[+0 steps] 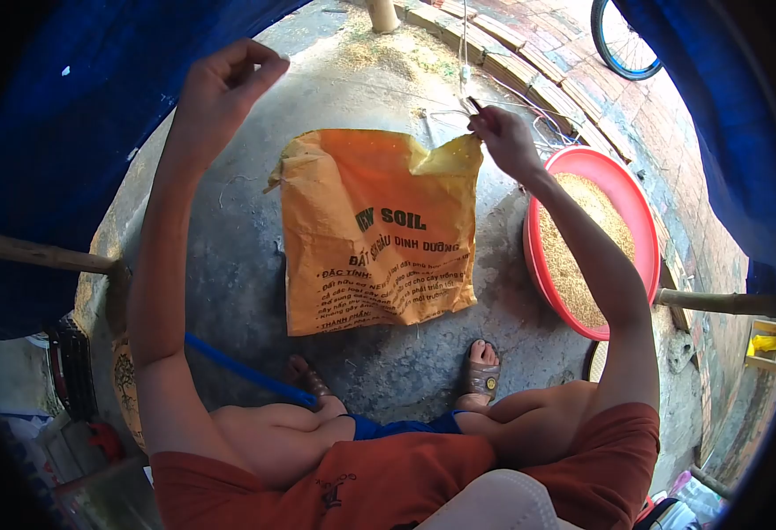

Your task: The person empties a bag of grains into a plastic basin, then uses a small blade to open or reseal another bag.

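An orange woven soil sack (379, 230) with printed lettering hangs or stands in front of me, its mouth at the top and its yellow inner side folded over at the right. My right hand (507, 141) is closed at the sack's upper right corner, and a short dark thin object (474, 104) sticks up from its fingers. Raised high at the upper left, my left hand (229, 84) pinches thumb and fingers together, apart from the sack. I cannot tell what is in that pinch.
To the right stands a red basin (538, 265) of golden grain (586, 238). Spilled grain (397, 53) lies on the concrete at the back. Blue tarps (61, 115) hang at both sides, with bamboo poles (715, 302) below. A bicycle wheel (613, 62) shows at the upper right.
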### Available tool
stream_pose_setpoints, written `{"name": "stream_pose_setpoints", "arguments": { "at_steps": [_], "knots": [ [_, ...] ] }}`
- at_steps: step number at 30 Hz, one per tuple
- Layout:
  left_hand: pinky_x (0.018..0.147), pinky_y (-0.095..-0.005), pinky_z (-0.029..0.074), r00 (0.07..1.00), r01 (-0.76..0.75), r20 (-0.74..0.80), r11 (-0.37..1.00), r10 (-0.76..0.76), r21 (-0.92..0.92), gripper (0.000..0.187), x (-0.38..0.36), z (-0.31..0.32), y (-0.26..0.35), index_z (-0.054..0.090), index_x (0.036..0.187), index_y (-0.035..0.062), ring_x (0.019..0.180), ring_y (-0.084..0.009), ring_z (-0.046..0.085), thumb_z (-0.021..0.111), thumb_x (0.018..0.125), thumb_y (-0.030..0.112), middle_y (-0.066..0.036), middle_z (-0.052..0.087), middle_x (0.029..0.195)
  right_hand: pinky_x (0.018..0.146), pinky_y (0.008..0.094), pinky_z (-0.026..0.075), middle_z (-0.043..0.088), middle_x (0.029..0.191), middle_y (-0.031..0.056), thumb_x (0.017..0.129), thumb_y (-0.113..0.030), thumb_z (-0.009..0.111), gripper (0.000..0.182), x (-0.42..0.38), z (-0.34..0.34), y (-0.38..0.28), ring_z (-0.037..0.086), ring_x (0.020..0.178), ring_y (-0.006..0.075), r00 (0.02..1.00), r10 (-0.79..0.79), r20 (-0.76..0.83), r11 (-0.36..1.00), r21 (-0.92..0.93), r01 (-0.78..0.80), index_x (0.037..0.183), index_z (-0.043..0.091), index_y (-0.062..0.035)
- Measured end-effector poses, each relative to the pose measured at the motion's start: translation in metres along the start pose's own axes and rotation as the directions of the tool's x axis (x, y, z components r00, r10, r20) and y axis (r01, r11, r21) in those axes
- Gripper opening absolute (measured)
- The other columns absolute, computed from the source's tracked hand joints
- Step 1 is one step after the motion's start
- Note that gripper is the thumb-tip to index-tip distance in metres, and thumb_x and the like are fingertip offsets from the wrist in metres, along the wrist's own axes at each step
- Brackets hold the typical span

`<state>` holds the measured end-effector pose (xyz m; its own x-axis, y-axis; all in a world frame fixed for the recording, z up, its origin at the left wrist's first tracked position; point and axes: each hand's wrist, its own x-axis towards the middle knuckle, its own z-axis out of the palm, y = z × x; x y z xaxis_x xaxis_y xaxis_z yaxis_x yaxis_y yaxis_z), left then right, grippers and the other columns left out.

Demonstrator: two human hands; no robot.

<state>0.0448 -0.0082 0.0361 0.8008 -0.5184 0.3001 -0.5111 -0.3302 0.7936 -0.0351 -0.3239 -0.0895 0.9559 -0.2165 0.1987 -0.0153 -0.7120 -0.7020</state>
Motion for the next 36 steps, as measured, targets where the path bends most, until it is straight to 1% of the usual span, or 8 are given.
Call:
{"name": "stream_pose_setpoints", "arguments": {
  "at_steps": [2, 5, 6, 9, 18, 23, 28, 36],
  "knots": [
    [0.05, -0.0188, 0.039, 0.975, -0.094, 0.22, 0.905, 0.0, 0.415, 0.034, -0.002, -0.006, -0.014, 0.05, 0.106, 0.0038, 0.055, -0.0077, 0.047, 0.055, 0.081, 0.026, 0.0, 0.049, 0.065, 0.059, 0.0285, 0.044, 0.06, 0.067, 0.0078, 0.083, -0.018, 0.051, 0.02, 0.003, -0.002, 0.021, 0.056, 0.061, 0.0146, 0.998, 0.056, -0.006, 0.989, 0.136, -0.055, 0.082, 0.059, -0.0001],
    [0.082, -0.0337, 0.043, 0.879, -0.174, 0.473, 0.881, -0.063, 0.441, 0.064, -0.019, 0.013, -0.026, 0.038, 0.123, 0.0079, 0.099, -0.0232, 0.051, 0.063, 0.072, 0.038, -0.014, 0.049, 0.112, 0.055, 0.0262, 0.043, 0.06, 0.067, 0.0041, 0.085, -0.018, 0.049, 0.021, -0.001, -0.019, -0.001, 0.051, 0.056, 0.0097, 0.984, 0.169, 0.052, 0.934, 0.311, -0.177, 0.085, 0.057, 0.0008],
    [0.097, -0.0376, 0.031, 0.815, -0.193, 0.572, 0.887, -0.092, 0.419, 0.082, -0.012, 0.023, -0.025, 0.028, 0.129, 0.0079, 0.119, -0.0301, 0.034, 0.066, 0.067, 0.044, -0.018, 0.032, 0.13, 0.052, 0.0258, 0.042, 0.06, 0.067, 0.0041, 0.085, -0.019, 0.05, 0.021, 0.0, -0.02, -0.008, 0.05, 0.054, 0.0091, 0.99, 0.126, 0.055, 0.952, 0.274, -0.137, 0.085, 0.057, 0.0005],
    [0.097, -0.0372, 0.032, 0.87, -0.267, 0.479, 0.928, 0.117, 0.259, 0.081, 0.0, 0.072, -0.024, 0.029, 0.128, 0.006, 0.116, -0.0321, 0.037, 0.065, 0.067, 0.046, -0.019, 0.035, 0.127, 0.044, 0.0255, 0.04, 0.059, 0.065, 0.0038, 0.082, -0.024, 0.054, 0.023, 0.001, -0.017, -0.036, 0.047, 0.046, 0.0091, 0.994, -0.095, -0.051, 0.988, 0.119, 0.1, 0.084, 0.057, -0.001],
    [0.081, -0.0322, 0.044, 0.883, -0.162, 0.458, 0.983, 0.104, 0.089, 0.055, 0.025, 0.157, -0.015, 0.041, 0.119, 0.0055, 0.094, -0.0217, 0.053, 0.062, 0.076, 0.031, -0.015, 0.052, 0.107, 0.035, 0.022, 0.031, 0.041, 0.053, -0.0004, 0.087, -0.024, 0.049, 0.025, 0.019, -0.078, -0.11, 0.038, 0.038, 0.0083, 0.929, -0.071, -0.362, 0.649, 0.691, 0.319, 0.076, 0.05, -0.0013],
    [0.045, -0.0212, 0.037, 0.918, -0.005, 0.397, 1.0, 0.016, -0.029, 0.024, 0.041, 0.093, -0.039, 0.059, 0.091, 0.0026, 0.046, -0.0055, 0.043, 0.048, 0.086, 0.024, 0.0, 0.049, 0.056, 0.04, 0.0204, 0.032, 0.044, 0.054, 0.0009, 0.086, -0.027, 0.051, 0.028, 0.028, -0.083, -0.057, 0.04, 0.042, 0.0072, 0.926, -0.03, -0.378, 0.674, 0.676, 0.297, 0.081, 0.053, 0.0002],
    [0.038, -0.0189, 0.02, 0.96, 0.154, 0.254, 0.98, -0.118, -0.128, 0.039, 0.017, -0.003, -0.027, 0.06, 0.091, 0.0064, 0.04, -0.0022, 0.023, 0.034, 0.091, 0.035, 0.007, 0.031, 0.051, 0.035, 0.0205, 0.029, 0.052, 0.06, 0.0034, 0.087, -0.036, 0.045, 0.036, 0.025, -0.073, -0.026, 0.038, 0.036, 0.0067, 0.984, 0.087, -0.154, 0.861, 0.509, 0.004, 0.086, 0.056, -0.0014],
    [0.042, -0.0194, 0.018, 0.995, -0.085, 0.012, 0.919, 0.097, -0.386, 0.035, -0.048, -0.161, -0.004, 0.049, 0.107, -0.002, 0.045, -0.0018, 0.023, 0.037, 0.091, 0.027, 0.006, 0.03, 0.054, 0.034, 0.019, 0.03, 0.055, 0.069, 0.0035, 0.089, -0.025, 0.043, 0.027, 0.031, -0.022, -0.052, 0.038, 0.036, 0.0039, 0.984, -0.082, 0.159, 0.908, 0.419, 0.008, 0.097, 0.057, -0.0029]
  ]
}}
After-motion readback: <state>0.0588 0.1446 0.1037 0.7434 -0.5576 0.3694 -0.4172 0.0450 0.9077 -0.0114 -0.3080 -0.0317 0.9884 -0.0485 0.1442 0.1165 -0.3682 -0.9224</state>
